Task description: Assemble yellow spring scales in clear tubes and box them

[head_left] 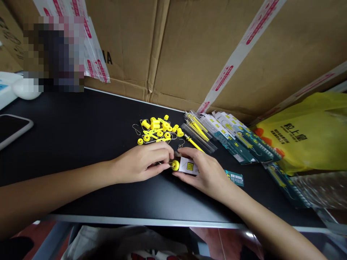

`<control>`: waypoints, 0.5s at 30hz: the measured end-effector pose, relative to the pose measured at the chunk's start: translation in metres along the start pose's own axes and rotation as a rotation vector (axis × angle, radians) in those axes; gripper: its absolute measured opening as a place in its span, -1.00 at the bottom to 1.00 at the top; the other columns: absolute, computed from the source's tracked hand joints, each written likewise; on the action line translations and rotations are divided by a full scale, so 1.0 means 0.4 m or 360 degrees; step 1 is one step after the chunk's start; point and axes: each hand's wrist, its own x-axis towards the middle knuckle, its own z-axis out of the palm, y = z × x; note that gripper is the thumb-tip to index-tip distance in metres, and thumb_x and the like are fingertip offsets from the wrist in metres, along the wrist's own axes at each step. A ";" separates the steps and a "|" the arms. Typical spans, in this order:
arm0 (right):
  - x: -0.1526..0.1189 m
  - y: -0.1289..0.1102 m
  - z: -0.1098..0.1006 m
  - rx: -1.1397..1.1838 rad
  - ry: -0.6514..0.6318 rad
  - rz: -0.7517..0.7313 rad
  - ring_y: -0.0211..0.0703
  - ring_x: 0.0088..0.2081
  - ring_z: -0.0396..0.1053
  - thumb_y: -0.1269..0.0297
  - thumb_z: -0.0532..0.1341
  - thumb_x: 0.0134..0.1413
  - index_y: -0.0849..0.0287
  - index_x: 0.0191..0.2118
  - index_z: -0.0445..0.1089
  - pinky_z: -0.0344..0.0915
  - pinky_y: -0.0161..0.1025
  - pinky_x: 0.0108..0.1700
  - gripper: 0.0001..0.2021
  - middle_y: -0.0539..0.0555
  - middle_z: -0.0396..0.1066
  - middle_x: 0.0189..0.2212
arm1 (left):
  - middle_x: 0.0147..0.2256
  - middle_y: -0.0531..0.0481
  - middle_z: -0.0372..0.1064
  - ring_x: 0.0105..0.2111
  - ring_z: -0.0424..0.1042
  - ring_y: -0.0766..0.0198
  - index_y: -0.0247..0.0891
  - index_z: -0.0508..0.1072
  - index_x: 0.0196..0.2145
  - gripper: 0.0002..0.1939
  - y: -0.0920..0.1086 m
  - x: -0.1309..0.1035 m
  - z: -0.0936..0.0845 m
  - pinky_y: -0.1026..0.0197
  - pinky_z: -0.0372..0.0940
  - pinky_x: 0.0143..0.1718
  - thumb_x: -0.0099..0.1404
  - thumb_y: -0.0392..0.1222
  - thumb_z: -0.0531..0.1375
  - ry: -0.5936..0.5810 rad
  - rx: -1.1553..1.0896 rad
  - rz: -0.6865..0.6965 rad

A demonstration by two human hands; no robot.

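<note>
My right hand [208, 169] is closed around a small white and teal cardboard box [188, 166]. A yellow round cap [175, 165] shows at the box's left end, with a thin metal wire running from it. At that wire my left hand [148, 160] pinches with thumb and forefinger, and part of the wire is hidden by the fingers. Just beyond both hands lies a loose pile of yellow plastic caps [159, 133] and metal wire hooks [136, 129]. Yellow rods in clear tubes [199, 131] lie to the right of the pile.
Printed flat boxes [235, 139] are stacked at the right, beside a yellow plastic bag [306, 133]. A phone [15, 128] lies at the left on the black table [108, 198]. Large cardboard boxes [189, 47] stand along the back edge.
</note>
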 end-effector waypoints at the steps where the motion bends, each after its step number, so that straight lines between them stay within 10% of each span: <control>1: -0.001 0.001 0.000 -0.0001 0.0008 -0.0008 -0.08 -0.18 0.48 0.15 0.25 0.12 0.15 0.06 0.13 0.44 -0.18 -0.20 -0.55 0.17 0.46 -0.13 | -0.18 -0.07 0.36 -0.32 0.34 0.36 -0.27 0.32 -0.33 -0.84 0.000 0.000 0.000 0.34 0.21 -0.33 0.38 -0.24 0.01 -0.0020 -0.0005 0.0012; 15: -0.003 0.001 0.006 0.0012 0.0017 -0.0064 -0.12 -0.18 0.47 0.19 0.26 0.12 0.14 0.04 0.16 0.42 -0.23 -0.19 -0.59 0.14 0.46 -0.14 | -0.44 0.10 0.40 -0.42 0.37 0.38 -0.28 0.42 -0.38 -0.80 -0.006 0.012 0.022 0.36 0.18 -0.37 0.36 -0.19 0.09 0.0122 -0.0125 -0.0334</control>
